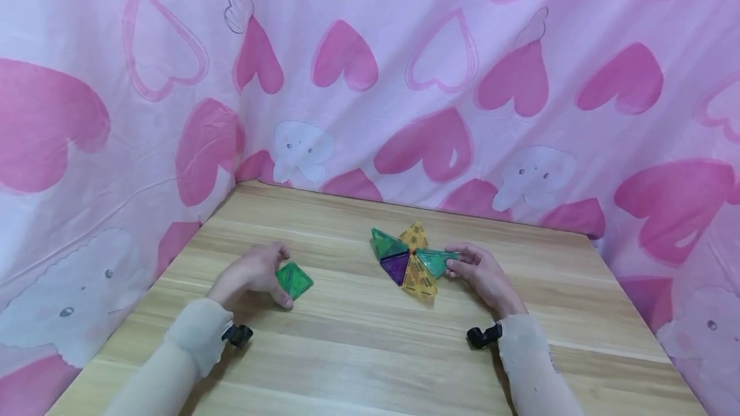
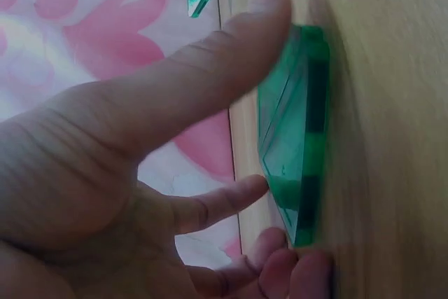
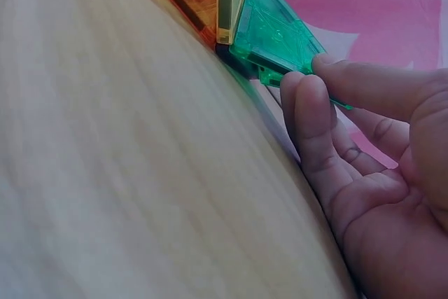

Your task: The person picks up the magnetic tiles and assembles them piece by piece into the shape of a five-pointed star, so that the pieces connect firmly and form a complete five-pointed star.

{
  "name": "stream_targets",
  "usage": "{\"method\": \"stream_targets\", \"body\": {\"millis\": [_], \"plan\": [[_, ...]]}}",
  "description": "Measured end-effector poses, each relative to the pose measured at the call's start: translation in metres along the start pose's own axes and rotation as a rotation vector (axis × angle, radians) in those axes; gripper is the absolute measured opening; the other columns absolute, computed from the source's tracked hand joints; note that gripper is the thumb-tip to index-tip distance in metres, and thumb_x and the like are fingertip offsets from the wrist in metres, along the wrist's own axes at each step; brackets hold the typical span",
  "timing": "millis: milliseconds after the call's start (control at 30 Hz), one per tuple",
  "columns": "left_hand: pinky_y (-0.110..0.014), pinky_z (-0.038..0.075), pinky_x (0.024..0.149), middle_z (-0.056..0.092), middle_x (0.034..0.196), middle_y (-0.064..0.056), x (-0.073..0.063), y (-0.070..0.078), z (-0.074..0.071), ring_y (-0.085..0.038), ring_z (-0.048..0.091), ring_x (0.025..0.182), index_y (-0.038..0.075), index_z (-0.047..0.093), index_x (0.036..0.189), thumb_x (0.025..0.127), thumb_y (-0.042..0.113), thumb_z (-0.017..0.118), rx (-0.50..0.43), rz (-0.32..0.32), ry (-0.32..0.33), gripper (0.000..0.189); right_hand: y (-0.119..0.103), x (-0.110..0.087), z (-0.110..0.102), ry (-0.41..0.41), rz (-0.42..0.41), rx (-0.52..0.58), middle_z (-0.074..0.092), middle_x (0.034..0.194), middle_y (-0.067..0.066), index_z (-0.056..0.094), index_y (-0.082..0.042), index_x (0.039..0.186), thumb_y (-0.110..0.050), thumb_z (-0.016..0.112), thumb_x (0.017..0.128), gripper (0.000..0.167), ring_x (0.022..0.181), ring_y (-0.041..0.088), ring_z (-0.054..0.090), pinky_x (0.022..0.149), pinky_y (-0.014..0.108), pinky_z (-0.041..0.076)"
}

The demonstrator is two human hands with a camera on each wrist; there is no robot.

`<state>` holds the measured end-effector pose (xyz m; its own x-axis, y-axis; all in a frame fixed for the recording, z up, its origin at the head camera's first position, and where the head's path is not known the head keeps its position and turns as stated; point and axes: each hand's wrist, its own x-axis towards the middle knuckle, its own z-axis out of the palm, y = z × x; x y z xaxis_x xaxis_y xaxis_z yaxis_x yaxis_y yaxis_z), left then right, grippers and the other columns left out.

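Note:
My right hand (image 1: 476, 271) pinches the outer end of a teal-green triangular magnetic tile (image 3: 276, 26) between thumb and fingertips, slightly tilted. The tile's inner tip meets a star-like fan of triangular tiles: a yellow tile (image 1: 415, 234) at the back, another yellow tile (image 1: 419, 280) in front, a purple tile (image 1: 396, 267) and a green tile (image 1: 387, 244) at left. To the left, my left hand (image 1: 257, 275) is spread around a flat green diamond-shaped piece (image 1: 296, 280) with a diagonal line across it. Thumb and fingertips are at its edges in the left wrist view.
The wooden table (image 1: 358, 352) runs back to a pink heart-patterned curtain (image 1: 370, 101), which also hangs along its left and right sides. A black wrist mount (image 1: 238, 335) sits on the left cuff and another mount (image 1: 483, 337) on the right.

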<state>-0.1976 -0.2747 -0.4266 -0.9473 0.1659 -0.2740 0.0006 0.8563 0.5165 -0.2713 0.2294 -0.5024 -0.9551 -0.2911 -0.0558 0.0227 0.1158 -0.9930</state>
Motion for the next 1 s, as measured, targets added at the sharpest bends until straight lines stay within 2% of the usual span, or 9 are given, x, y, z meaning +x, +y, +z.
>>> {"method": "stream_targets", "body": {"millis": [133,233,467,667,800,867,1000], "plan": [[-0.051,0.055,0.096,0.063,0.125,-0.019,0.001,0.005,0.002,-0.033,0.059,0.108,0.003,0.06,0.134,0.062,0.02,0.113,-0.013,-0.02,-0.007,0.092,-0.001,-0.002,-0.001,0.042,0.004,-0.018,0.075,0.115,0.014,0.06,0.007,0.148,-0.004,0.073,0.107,0.045,0.094,0.015,0.075,0.087,0.028,0.065],[-0.047,0.054,0.093,0.062,0.119,-0.016,0.002,0.007,0.004,-0.031,0.059,0.105,0.003,0.059,0.129,0.063,0.016,0.112,-0.037,-0.023,-0.001,0.086,-0.002,-0.003,-0.004,0.084,0.007,-0.043,0.074,0.113,0.011,0.061,0.006,0.147,-0.009,0.073,0.108,0.043,0.096,0.016,0.073,0.085,0.028,0.065],[-0.047,0.054,0.095,0.063,0.114,-0.014,0.005,0.008,0.008,-0.03,0.058,0.103,0.002,0.063,0.123,0.064,0.017,0.111,-0.047,-0.035,0.022,0.078,-0.003,-0.004,-0.011,0.123,0.03,-0.058,0.069,0.11,0.007,0.062,0.008,0.141,-0.024,0.067,0.114,0.042,0.092,0.013,0.066,0.076,0.024,0.063],[-0.049,0.053,0.097,0.063,0.117,-0.013,0.009,0.01,0.01,-0.031,0.057,0.106,0.004,0.065,0.122,0.066,0.02,0.111,-0.044,-0.038,0.036,0.075,-0.002,-0.004,-0.014,0.118,0.011,-0.094,0.067,0.105,0.006,0.055,0.006,0.148,-0.026,0.063,0.116,0.045,0.086,0.014,0.065,0.069,0.025,0.061],[-0.048,0.053,0.095,0.064,0.115,-0.011,0.015,0.014,0.014,-0.029,0.057,0.105,0.006,0.067,0.121,0.065,0.015,0.11,-0.068,-0.013,0.048,0.072,-0.002,-0.004,-0.013,0.121,0.007,-0.094,0.066,0.104,0.004,0.061,0.008,0.14,-0.027,0.062,0.116,0.042,0.083,0.011,0.062,0.066,0.022,0.058],[-0.046,0.053,0.093,0.063,0.11,-0.01,0.021,0.018,0.017,-0.028,0.058,0.101,0.006,0.067,0.122,0.066,0.012,0.11,-0.085,-0.006,0.049,0.07,-0.002,-0.005,-0.013,0.135,0.009,-0.102,0.066,0.107,0.005,0.063,0.007,0.139,-0.027,0.063,0.116,0.041,0.079,0.01,0.061,0.065,0.022,0.057],[-0.044,0.054,0.092,0.061,0.104,-0.009,0.035,0.029,0.024,-0.026,0.058,0.095,0.004,0.066,0.126,0.068,0.005,0.107,-0.109,0.004,0.065,0.071,-0.003,-0.006,-0.015,0.158,0.011,-0.134,0.064,0.127,0.012,0.059,0.001,0.15,-0.031,0.065,0.115,0.048,0.084,0.01,0.064,0.073,0.023,0.059]]}}
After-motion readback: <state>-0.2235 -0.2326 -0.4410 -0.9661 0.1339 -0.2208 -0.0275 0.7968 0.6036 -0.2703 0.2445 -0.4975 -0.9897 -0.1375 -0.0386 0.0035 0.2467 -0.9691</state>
